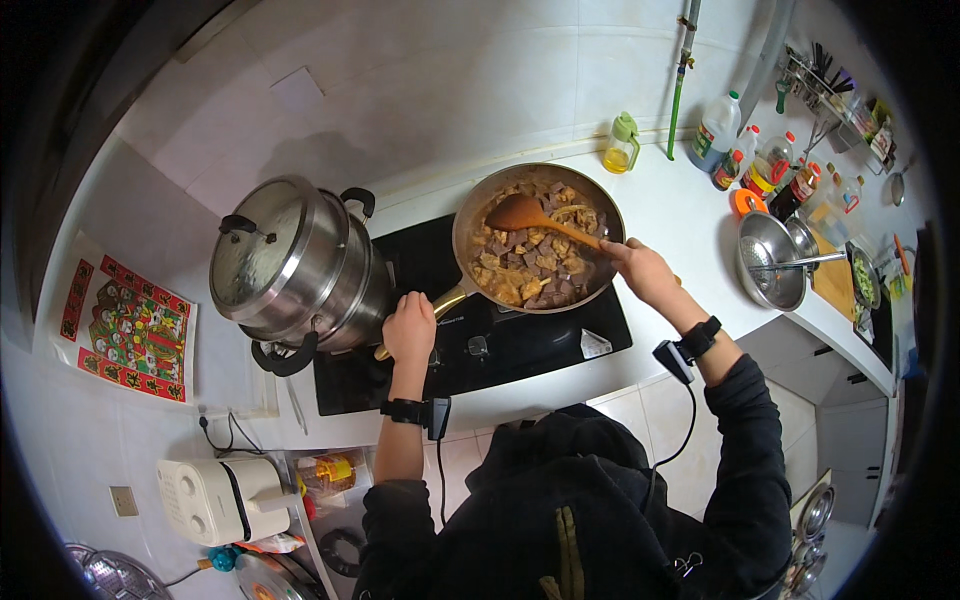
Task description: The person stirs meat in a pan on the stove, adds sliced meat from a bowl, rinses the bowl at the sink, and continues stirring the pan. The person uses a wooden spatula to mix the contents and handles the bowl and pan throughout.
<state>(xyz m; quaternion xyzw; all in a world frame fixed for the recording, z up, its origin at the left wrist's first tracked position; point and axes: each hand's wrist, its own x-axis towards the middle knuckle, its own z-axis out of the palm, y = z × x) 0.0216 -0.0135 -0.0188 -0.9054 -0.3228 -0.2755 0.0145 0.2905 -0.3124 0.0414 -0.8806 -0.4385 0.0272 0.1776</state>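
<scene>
A wide frying pan (459,225) sits on the right side of a black glass gas hob (480,367). Chunks of browned meat and dark purplish-brown cubes (559,289) fill it in a brown sauce. My left hand (411,328) is closed around the pan's gold-coloured handle (450,298). In my right hand (643,271) is the handle of a wooden spatula (517,213), whose broad head lies over the food near the pan's far left side. The spatula's edge touching the food is partly hidden.
Left of my left hand stands a tall stainless-steel steamer pot (300,262) with a glass lid. An oil bottle (622,146) is behind the pan. Several sauce bottles (795,187), a steel colander (769,259) and a cutting board (832,274) occupy the right counter. A cream air fryer (221,501) is lower left.
</scene>
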